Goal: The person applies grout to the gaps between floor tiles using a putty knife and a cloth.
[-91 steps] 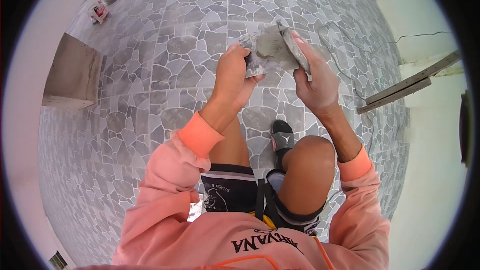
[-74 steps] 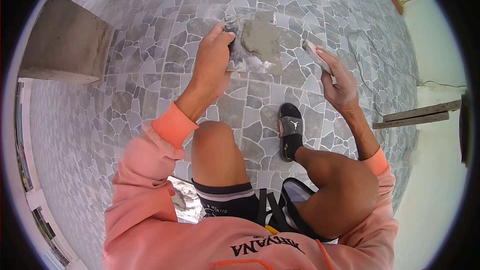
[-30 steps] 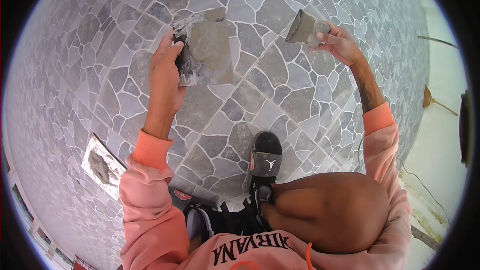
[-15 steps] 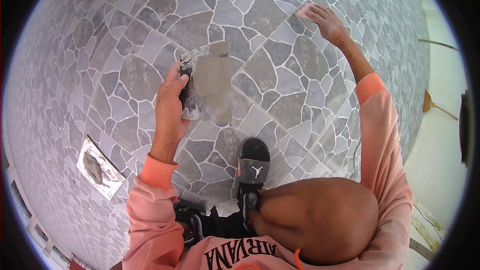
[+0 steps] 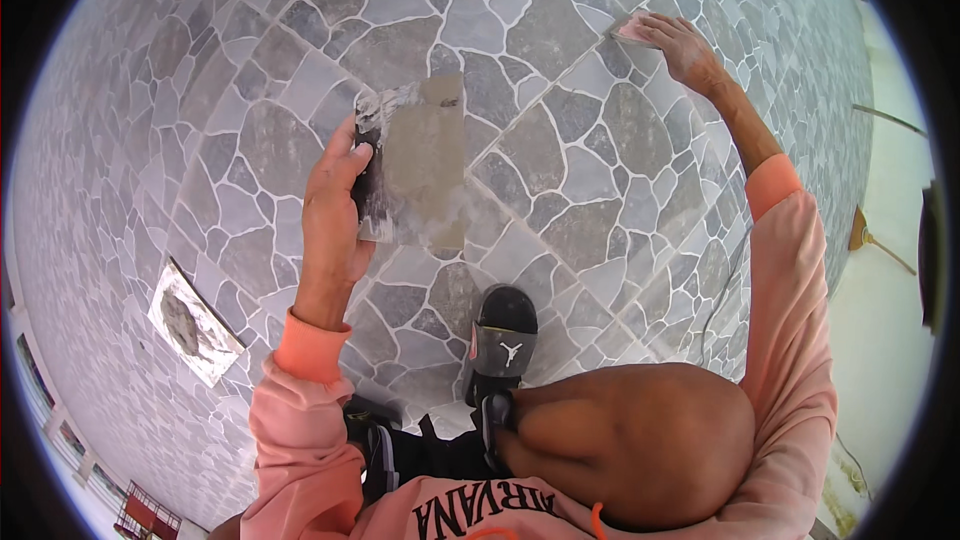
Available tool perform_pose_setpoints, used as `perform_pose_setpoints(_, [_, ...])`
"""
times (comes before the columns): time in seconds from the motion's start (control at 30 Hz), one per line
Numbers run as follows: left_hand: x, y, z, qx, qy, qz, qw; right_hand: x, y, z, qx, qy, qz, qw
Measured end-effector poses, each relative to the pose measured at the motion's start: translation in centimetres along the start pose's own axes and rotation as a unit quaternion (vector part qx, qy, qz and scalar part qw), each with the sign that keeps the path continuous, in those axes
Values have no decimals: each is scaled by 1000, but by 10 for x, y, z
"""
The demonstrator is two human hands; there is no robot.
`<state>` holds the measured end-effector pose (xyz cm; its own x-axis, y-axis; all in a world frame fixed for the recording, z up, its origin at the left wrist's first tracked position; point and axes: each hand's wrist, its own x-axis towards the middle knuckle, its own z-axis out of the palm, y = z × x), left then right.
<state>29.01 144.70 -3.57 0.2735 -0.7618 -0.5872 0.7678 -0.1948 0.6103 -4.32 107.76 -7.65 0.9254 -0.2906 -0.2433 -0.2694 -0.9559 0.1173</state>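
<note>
Grey stone-patterned tiling forms the floor (image 5: 570,170), bordered on the right by a pale wall (image 5: 885,340). Next in extent is the worker's salmon sweatshirt (image 5: 785,280). Centre-left, a flat rectangular plate (image 5: 398,230) bears a smooth layer of grey mortar (image 5: 415,155); the left hand (image 5: 335,185) has its fingers closed around the plate's dark left edge. Lower left, a whitish sheet (image 5: 213,360) carries a second, darker heap (image 5: 182,322). A black-and-grey sandal (image 5: 505,335) stands below the plate. Upper right, the right hand (image 5: 685,52) holds, fingers close together, the smallest item: a pinkish flat spreader (image 5: 631,28), located at a tile seam; its contact with the floor cannot be determined.
</note>
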Motion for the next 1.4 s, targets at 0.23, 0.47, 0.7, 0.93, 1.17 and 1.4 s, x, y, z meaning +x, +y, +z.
perform_pose_setpoints(0.23, [3,-2,-5,24,-17,7,1000,-2,-13,5,0,-1,21,1000])
perform_pose_setpoints(0.47, [3,1,-8,-8,-15,21,1000,-8,-63,28,-13,65,41,997])
perform_pose_setpoints(0.7, [7,1,-15,60,16,70,996,14,-76,5,-5,70,20,997])
perform_pose_setpoints(0.93, [22,-15,-40,232,3,199,952,-11,-97,-9,30,-77,55,995])
perform_pose_setpoints(1.17, [19,-12,-51,235,-12,190,953,-29,-137,-45,853,139,307,398])
perform_pose_setpoints(1.4, [19,-10,-40,188,-43,183,964,-36,-199,-55,963,172,109,174])
